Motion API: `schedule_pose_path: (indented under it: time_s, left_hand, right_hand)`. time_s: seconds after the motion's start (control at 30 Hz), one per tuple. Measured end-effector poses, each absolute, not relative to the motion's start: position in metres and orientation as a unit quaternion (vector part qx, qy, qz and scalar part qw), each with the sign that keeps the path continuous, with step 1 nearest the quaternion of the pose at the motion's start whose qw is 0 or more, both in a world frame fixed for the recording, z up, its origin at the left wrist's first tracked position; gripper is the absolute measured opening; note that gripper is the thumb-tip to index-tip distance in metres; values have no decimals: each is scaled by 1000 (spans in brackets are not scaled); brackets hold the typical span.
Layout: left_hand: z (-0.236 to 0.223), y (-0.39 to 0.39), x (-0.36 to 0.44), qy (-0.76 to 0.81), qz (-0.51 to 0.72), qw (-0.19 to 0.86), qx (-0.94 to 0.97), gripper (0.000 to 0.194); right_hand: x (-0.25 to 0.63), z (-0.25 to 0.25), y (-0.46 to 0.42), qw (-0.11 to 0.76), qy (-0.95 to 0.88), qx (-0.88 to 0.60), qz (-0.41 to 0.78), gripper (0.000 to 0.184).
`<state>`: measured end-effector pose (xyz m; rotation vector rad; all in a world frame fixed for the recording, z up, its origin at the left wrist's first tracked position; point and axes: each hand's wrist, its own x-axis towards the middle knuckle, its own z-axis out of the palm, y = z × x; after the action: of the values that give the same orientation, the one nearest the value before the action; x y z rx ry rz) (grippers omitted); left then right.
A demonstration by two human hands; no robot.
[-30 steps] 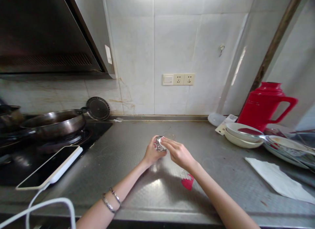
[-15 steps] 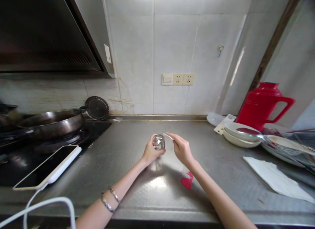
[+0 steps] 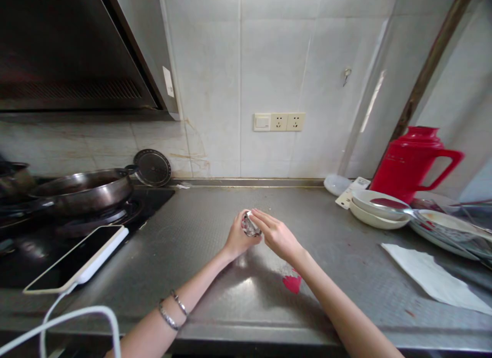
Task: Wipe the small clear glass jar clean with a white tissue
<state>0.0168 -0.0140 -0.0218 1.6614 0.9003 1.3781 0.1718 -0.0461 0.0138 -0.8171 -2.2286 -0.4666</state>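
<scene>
My left hand (image 3: 241,236) is wrapped round a small, clear, glass-like cup (image 3: 250,225) above the counter, near the middle of the view. Over the cup's top reaches my right hand (image 3: 279,237), its fingers pressed together on a small white piece (image 3: 249,214) that looks like tissue. The white piece touches the cup near its rim; most of it is hidden under the fingers. Below my right wrist, a red patch (image 3: 292,283) shows on the steel counter (image 3: 215,306).
On the left, a phone (image 3: 79,258) with a white cable lies at the stove's edge near a steel pan (image 3: 88,191). To the right are a white tissue (image 3: 434,278), stacked bowls (image 3: 378,219), a patterned plate (image 3: 457,240) and a red thermos jug (image 3: 409,165).
My right hand has moved left and onto the cup, bringing the white piece from beside it to its top. The cup has tilted slightly in my left hand.
</scene>
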Motion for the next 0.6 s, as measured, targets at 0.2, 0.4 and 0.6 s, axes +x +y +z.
schedule_pose_path:
  time_s: [0.2,0.4,0.6]
  left_hand:
    - [-23,-12,15,352,551,409,637,79]
    - [-19,-10,10,364,544,403,640,76]
    - [-14,-5,8,384,542,378,645,77]
  right_hand:
    - [170,19,-56,348,-863,-276,-238,59]
    - [167,22,-60,391,-851,-298,-185,54]
    - [178,17,-47,487,-784,-322,-211,55]
